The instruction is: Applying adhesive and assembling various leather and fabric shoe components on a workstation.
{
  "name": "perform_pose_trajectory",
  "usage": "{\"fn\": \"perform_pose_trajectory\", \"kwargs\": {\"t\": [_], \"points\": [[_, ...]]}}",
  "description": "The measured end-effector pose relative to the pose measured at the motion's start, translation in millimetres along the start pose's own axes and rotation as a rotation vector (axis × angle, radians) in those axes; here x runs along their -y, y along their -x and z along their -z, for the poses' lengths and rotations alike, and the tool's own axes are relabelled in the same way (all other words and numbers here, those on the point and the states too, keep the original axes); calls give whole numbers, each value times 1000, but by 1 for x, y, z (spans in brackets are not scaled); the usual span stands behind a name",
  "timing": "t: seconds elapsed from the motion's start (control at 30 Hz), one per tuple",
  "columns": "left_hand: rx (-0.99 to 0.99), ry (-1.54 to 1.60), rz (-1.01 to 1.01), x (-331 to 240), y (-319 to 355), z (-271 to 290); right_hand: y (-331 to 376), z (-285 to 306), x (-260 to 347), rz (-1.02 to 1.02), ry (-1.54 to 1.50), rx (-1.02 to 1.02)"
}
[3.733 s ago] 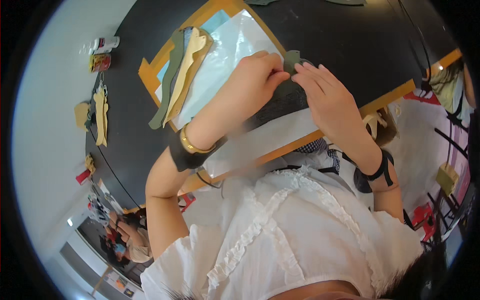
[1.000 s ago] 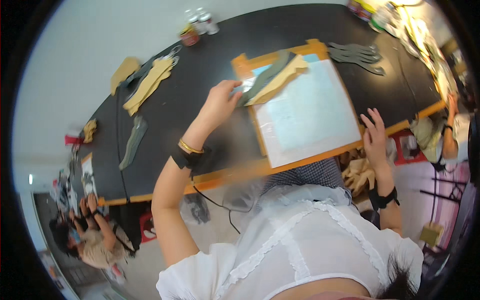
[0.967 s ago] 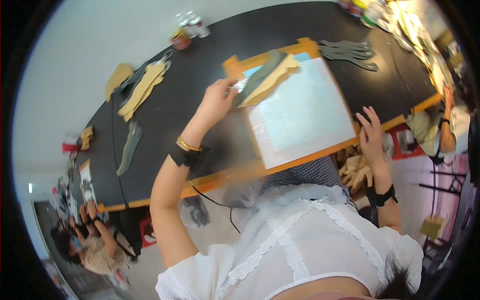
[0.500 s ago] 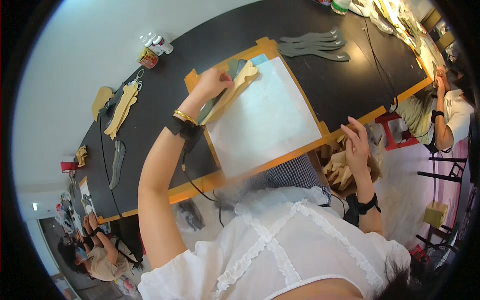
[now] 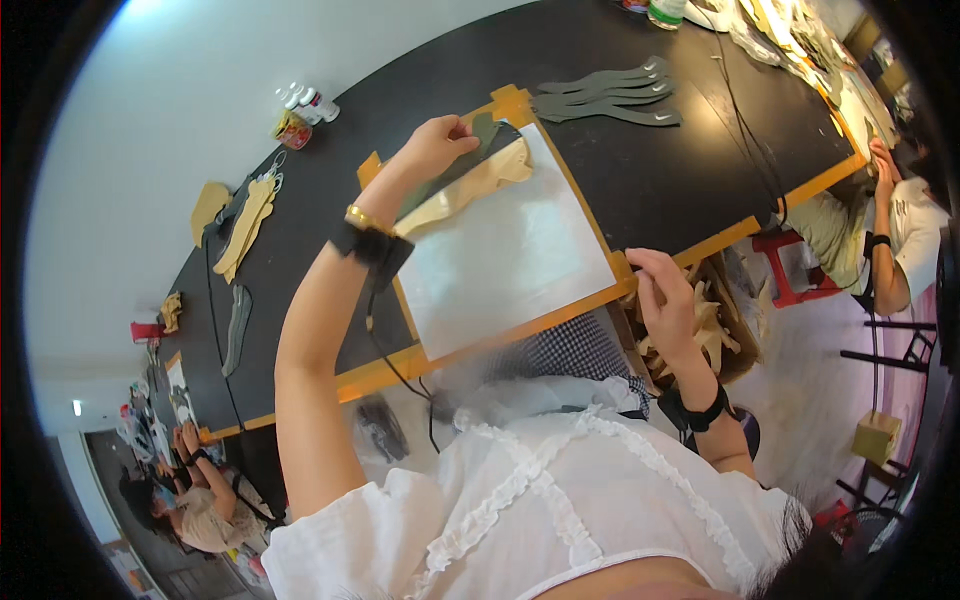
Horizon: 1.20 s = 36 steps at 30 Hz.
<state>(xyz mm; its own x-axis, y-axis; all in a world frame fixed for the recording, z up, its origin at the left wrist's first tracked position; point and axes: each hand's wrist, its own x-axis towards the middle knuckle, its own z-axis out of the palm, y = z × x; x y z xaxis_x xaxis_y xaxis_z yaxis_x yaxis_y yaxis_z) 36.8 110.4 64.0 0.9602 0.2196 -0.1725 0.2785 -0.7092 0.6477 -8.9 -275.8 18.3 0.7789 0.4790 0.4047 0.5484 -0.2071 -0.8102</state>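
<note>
My left hand (image 5: 438, 150) is closed in a pinch at the dark grey-green fabric strip (image 5: 484, 130), on the upper left part of a white sheet (image 5: 505, 265). Along the strip, on the sheet, lies a tan wavy-edged piece (image 5: 480, 186); its lower left end is close to my wrist. My wrist and forearm hide part of both pieces. My right hand (image 5: 668, 305) is at the table's near edge beside the sheet's right corner, its fingers loosely bent and apart from the thumb, with nothing visible in it.
Several grey curved strips (image 5: 610, 95) lie beyond the sheet. Tan pieces (image 5: 245, 230) and a single grey strip (image 5: 236, 330) rest at left. Bottles (image 5: 315, 103) stand far left. Below my right hand, a carton (image 5: 745, 370) holds tan scraps. Two people work at either side.
My left hand has moved up and slightly right, off the tan piece, which has shifted right. My right hand has come down and left to the table edge, its fingers more bent.
</note>
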Motion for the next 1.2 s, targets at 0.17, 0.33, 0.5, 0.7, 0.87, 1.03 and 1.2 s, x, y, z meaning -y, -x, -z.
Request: {"fn": "perform_pose_trajectory", "kwargs": {"t": [0.17, 0.33, 0.5, 0.7, 0.87, 1.03, 1.2], "points": [[-84, 102, -255, -121, 75, -30, -36, 0, 18, -531, -610, -16], [-95, 169, -390, -158, 101, -46, -65, 5, 24, -475, -702, -89], [-106, 163, -488, -161, 99, -57, -74, 3, 40, -428, -473, -114], [121, 613, -60, -135, 63, -49, -76, -1, 41, -357, -374, -114], [191, 944, 45, -130, 43, -51, -80, -5, 33, -326, -382, -129], [99, 1040, 47, -119, 5, -50, -82, -7, 28, -297, -416, -241], [-191, 1423, 141, -70, -41, -14, -64, -10, 29, -291, -446, -292]]}}
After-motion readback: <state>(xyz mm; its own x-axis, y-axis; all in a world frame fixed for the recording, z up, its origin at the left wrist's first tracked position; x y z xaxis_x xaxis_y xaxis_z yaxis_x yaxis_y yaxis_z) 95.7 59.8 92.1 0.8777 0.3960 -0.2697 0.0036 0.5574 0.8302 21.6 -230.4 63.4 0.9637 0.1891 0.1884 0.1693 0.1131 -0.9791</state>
